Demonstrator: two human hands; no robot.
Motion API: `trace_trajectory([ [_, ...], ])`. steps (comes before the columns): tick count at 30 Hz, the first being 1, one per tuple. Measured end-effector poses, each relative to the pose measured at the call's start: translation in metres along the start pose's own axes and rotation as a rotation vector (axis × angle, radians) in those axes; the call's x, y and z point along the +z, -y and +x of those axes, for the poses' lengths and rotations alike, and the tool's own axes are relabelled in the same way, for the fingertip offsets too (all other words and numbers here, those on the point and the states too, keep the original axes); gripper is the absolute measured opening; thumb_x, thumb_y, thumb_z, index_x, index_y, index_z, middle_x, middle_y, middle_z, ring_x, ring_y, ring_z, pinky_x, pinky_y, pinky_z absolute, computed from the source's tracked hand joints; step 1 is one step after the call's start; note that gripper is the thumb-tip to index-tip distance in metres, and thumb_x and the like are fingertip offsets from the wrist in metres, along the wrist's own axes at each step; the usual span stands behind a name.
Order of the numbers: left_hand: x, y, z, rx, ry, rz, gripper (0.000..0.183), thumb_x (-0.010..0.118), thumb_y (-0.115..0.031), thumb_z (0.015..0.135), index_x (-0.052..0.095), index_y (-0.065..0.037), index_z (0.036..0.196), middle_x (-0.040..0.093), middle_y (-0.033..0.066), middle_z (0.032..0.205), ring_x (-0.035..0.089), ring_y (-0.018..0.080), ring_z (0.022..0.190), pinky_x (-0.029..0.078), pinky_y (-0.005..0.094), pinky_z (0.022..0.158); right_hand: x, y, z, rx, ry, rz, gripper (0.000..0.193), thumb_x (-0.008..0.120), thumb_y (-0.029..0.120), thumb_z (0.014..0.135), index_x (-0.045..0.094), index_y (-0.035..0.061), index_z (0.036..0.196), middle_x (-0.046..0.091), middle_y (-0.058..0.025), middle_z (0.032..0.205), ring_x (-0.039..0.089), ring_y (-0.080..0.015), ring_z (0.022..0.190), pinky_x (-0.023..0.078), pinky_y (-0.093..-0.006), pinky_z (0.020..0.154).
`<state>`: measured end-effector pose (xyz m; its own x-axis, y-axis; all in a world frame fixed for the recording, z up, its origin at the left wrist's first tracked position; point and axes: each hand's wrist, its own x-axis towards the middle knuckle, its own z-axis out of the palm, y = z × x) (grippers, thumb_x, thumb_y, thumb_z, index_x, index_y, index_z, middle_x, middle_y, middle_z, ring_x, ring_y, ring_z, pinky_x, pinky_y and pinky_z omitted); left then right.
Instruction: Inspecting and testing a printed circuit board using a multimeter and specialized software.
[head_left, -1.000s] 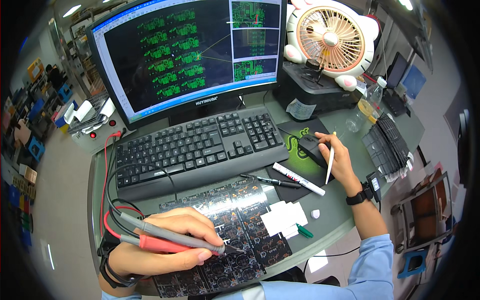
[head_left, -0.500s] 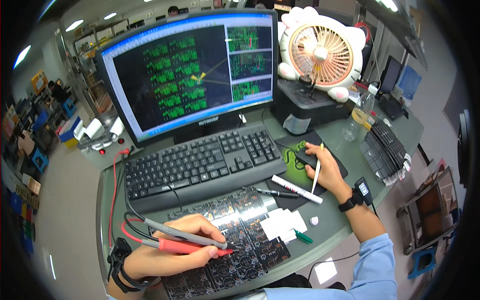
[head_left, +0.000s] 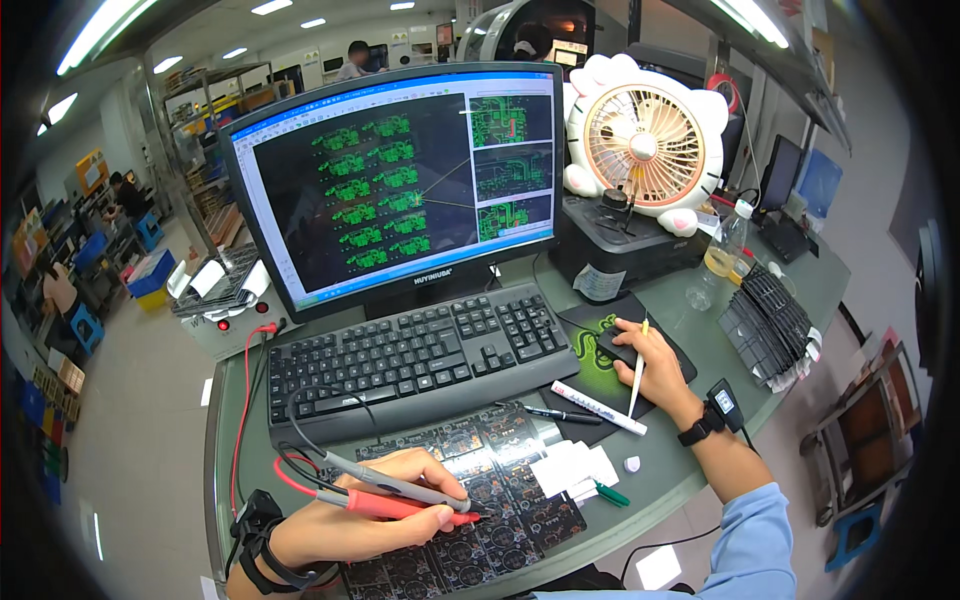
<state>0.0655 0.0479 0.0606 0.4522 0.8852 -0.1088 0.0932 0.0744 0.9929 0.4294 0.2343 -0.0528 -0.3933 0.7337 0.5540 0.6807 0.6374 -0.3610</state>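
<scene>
My left hand [head_left: 345, 528] pinches two test probes side by side, a red probe [head_left: 385, 506] and a grey probe [head_left: 390, 483]. Their tips point down at the black circuit board panel [head_left: 470, 557]; whether they touch it I cannot tell. My right hand [head_left: 662, 372] rests curled over a black computer mouse [head_left: 622, 348] on a black and green mouse pad [head_left: 597, 378]. A thin white stick [head_left: 637, 378] with a yellowish end sits between its fingers. On the monitor [head_left: 380, 195], green board layouts show against black.
A keyboard [head_left: 420, 350] lies behind the panel. White paper slips [head_left: 570, 468], a green cap [head_left: 611, 493], a white marker [head_left: 598, 408] and a black pen [head_left: 562, 414] lie between my hands. A fan [head_left: 642, 147], a bottle [head_left: 722, 250] and stacked black boards [head_left: 768, 328] stand right.
The view has tilted up, so the desk sits lower in the picture. The probe tips have shifted slightly over the panel. On the screen, the yellow marker looks smaller. My right hand stays on the mouse.
</scene>
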Motion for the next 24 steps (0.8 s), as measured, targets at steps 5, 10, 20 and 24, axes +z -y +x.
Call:
trace_trajectory([
  [5, 0.000, 0.000, 0.000, -0.010, -0.005, 0.011, 0.020, 0.064, -0.009, 0.087, 0.059, 0.002, 0.103, 0.061, 0.0089, 0.095, 0.064, 0.0128, 0.087, 0.051, 0.0211, 0.064, 0.000, -0.001, 0.001, -0.016, -0.011, -0.015, 0.033, 0.070, 0.007, 0.068, 0.061, 0.0046, 0.100, 0.058, -0.0122, 0.123, 0.053, -0.0312, 0.113, 0.045, -0.0385, 0.093],
  [10, 0.000, 0.001, -0.001, 0.002, -0.003, 0.044, 0.020, 0.064, -0.010, 0.087, 0.059, 0.002, 0.102, 0.061, 0.0088, 0.096, 0.064, 0.0124, 0.087, 0.051, 0.0211, 0.064, 0.000, 0.001, 0.000, -0.002, -0.008, -0.015, 0.033, 0.070, 0.008, 0.068, 0.061, 0.0042, 0.100, 0.059, -0.0120, 0.122, 0.054, -0.0309, 0.113, 0.045, -0.0384, 0.093],
  [20, 0.004, -0.004, 0.001, -0.042, -0.002, 0.007, 0.021, 0.063, -0.015, 0.089, 0.059, 0.001, 0.102, 0.063, 0.0077, 0.094, 0.062, 0.0089, 0.085, 0.051, 0.0200, 0.063, -0.017, 0.037, 0.017, 0.017, -0.163, 0.257, 0.013, 0.056, 0.008, 0.092, 0.062, 0.0032, 0.102, 0.069, -0.0113, 0.097, 0.065, -0.0250, 0.091, 0.050, -0.0358, 0.080],
  [24, 0.005, -0.014, 0.001, -0.095, -0.009, 0.111, 0.022, 0.059, -0.021, 0.089, 0.058, -0.003, 0.101, 0.062, 0.0034, 0.088, 0.057, 0.0055, 0.074, 0.046, 0.0228, 0.062, -0.027, 0.132, 0.046, -0.144, 0.227, 0.802, 0.016, 0.060, 0.015, 0.091, 0.063, 0.0034, 0.101, 0.068, -0.0109, 0.089, 0.066, -0.0238, 0.076, 0.052, -0.0331, 0.070],
])
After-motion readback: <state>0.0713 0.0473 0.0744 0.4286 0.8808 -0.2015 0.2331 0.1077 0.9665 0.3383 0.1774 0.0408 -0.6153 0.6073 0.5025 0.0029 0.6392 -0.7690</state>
